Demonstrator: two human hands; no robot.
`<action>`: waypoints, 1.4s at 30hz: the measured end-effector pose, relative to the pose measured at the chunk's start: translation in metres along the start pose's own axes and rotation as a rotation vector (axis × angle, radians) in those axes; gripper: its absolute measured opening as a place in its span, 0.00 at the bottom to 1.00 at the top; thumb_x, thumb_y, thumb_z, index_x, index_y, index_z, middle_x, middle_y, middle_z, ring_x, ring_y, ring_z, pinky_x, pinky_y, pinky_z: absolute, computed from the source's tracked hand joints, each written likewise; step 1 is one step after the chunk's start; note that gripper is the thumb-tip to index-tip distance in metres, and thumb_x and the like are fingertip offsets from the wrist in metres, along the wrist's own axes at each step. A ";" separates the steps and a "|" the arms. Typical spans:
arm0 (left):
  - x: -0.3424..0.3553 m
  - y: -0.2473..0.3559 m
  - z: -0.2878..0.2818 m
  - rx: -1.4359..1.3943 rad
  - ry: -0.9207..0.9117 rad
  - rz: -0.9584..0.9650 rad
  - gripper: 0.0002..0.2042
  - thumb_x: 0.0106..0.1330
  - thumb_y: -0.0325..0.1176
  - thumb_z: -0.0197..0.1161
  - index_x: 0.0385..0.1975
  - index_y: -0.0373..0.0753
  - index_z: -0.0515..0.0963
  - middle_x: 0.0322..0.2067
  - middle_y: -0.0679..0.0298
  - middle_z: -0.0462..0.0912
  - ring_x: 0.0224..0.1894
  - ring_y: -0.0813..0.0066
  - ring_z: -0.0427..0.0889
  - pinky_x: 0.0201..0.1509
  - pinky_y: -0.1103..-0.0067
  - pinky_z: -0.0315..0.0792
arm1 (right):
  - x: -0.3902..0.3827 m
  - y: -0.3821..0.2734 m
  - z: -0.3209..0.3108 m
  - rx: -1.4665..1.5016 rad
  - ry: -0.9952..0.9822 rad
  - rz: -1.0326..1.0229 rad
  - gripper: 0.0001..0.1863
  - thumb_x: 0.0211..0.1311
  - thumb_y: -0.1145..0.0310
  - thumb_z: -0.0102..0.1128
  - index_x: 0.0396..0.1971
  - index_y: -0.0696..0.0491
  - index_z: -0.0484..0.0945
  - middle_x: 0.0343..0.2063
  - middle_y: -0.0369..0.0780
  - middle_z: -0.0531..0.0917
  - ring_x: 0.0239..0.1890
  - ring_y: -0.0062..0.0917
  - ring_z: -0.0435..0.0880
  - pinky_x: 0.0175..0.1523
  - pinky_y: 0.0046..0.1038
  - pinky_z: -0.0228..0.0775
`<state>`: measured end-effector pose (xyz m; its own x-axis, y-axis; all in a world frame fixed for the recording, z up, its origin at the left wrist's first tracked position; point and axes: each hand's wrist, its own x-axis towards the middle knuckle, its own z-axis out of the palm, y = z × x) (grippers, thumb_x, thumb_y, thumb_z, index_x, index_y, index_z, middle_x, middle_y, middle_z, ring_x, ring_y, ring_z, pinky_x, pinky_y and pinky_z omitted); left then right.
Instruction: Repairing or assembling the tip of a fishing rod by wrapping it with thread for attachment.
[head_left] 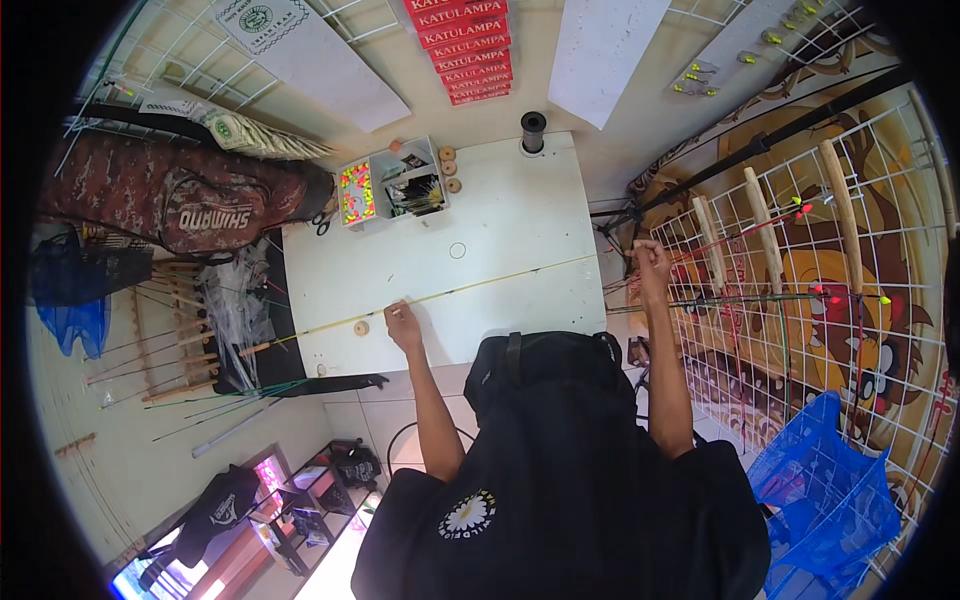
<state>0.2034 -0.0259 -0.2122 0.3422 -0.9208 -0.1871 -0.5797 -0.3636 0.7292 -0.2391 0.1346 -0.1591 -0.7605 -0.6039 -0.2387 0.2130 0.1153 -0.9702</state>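
A thin yellow fishing rod slants across the white table, its wooden handle end reaching past the left edge. My left hand is closed over the middle of the rod, fingers curled and pinching. Beyond the table's right edge, my right hand is raised in a pinch by the thin end of the rod. What sits between those fingertips is too small to make out. Close to my left hand lies a small round wooden disc.
A compartment box of bright floats stands at the back left, beside scissors and small wooden discs. A black spool is at the back. Wire grid racks with rods flank the right; a camouflage bag lies left.
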 end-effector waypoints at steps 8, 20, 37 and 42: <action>-0.057 0.114 0.030 0.192 0.041 0.658 0.13 0.63 0.31 0.62 0.47 0.40 0.76 0.46 0.55 0.75 0.48 0.55 0.74 0.53 0.63 0.67 | -0.001 0.005 0.014 0.004 -0.062 0.021 0.07 0.64 0.69 0.61 0.36 0.55 0.76 0.28 0.35 0.81 0.34 0.17 0.80 0.46 0.20 0.68; -0.062 0.142 0.135 0.225 -0.797 1.292 0.20 0.56 0.22 0.60 0.51 0.43 0.78 0.58 0.62 0.73 0.63 0.61 0.68 0.69 0.66 0.60 | -0.013 0.007 0.028 0.046 -0.115 0.007 0.07 0.64 0.69 0.60 0.36 0.56 0.76 0.27 0.34 0.80 0.32 0.18 0.79 0.45 0.22 0.71; -0.053 0.139 0.117 0.391 -0.807 1.255 0.10 0.64 0.37 0.60 0.42 0.44 0.79 0.36 0.64 0.75 0.42 0.63 0.73 0.47 0.68 0.67 | -0.015 0.007 0.038 -0.103 -0.147 0.064 0.07 0.63 0.68 0.61 0.37 0.55 0.77 0.26 0.32 0.78 0.27 0.13 0.73 0.34 0.16 0.64; -0.067 0.138 0.106 0.370 -0.821 0.870 0.11 0.58 0.46 0.67 0.28 0.46 0.82 0.33 0.64 0.73 0.42 0.64 0.70 0.47 0.64 0.59 | -0.011 0.008 0.034 -0.098 -0.146 0.034 0.07 0.63 0.69 0.61 0.36 0.55 0.76 0.28 0.32 0.79 0.32 0.15 0.78 0.41 0.17 0.67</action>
<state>0.0220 -0.0297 -0.1685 -0.7423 -0.6430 -0.1883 -0.6003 0.5134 0.6133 -0.2083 0.1158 -0.1631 -0.6555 -0.7052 -0.2704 0.1710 0.2101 -0.9626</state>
